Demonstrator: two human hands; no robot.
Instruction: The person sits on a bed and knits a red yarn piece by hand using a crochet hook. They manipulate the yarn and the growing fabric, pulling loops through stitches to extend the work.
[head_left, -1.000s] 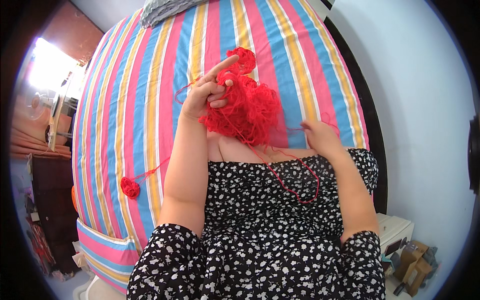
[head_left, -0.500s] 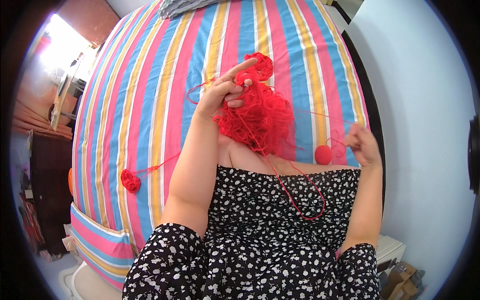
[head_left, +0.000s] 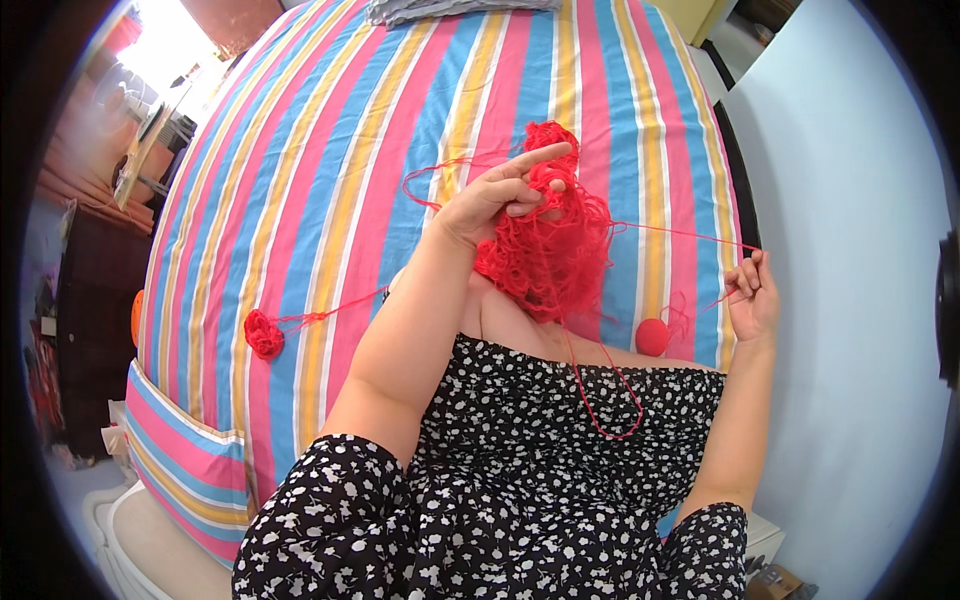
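Nearest, the black floral dress fills the lap, a loop of red strand draped over it. Just past the hem, a small red ball sits on the striped bed, close by the right wrist. Off to the left, well apart, a little red crochet flower lies on the sheet with its own thread trailing toward the body.

Now the hands. The right hand is out wide by the bed's edge, fingers pinched shut on a taut yarn line. That line runs almost level, leftward and slightly up, straight to the tangle. The left hand holds the tangle up over the bed, lower fingers curled into it, index finger stretched out and pointing right with yarn over it.

So the mass lies to the left of the right hand, the strand's long axis running across between the two; the left hand is the one on it.

Farther up, a grey pillow lies at the head of the bed.
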